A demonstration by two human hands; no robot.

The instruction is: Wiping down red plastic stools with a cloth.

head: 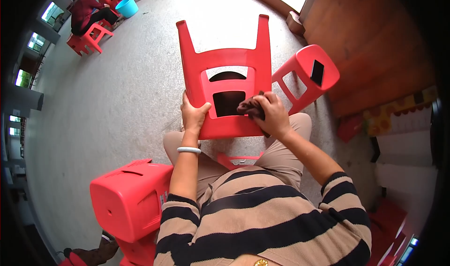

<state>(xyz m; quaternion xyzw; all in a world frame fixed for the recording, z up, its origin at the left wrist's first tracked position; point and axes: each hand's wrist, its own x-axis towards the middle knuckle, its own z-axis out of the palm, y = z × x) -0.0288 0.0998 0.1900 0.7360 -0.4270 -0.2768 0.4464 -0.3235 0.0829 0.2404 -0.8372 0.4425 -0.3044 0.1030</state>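
Observation:
Before me a red plastic stool [228, 56] is tipped over, its legs pointing away and its seat end close to my knees. My left hand [194, 114] grips its left side, with the thumb lying on the near face. In my right hand [275, 114] is a bunched dark brown cloth [251, 107]. That cloth touches the stool's right side, beside the lower opening. Part of the cloth is hidden under my fingers.
To the right stands another red stool [302, 58] with a smartphone [317, 72] on its seat. More red stools [123, 195] are at my left. Far off, a person [86, 14] sits near a blue bucket [127, 7]. A wooden panel [365, 48] rises at right.

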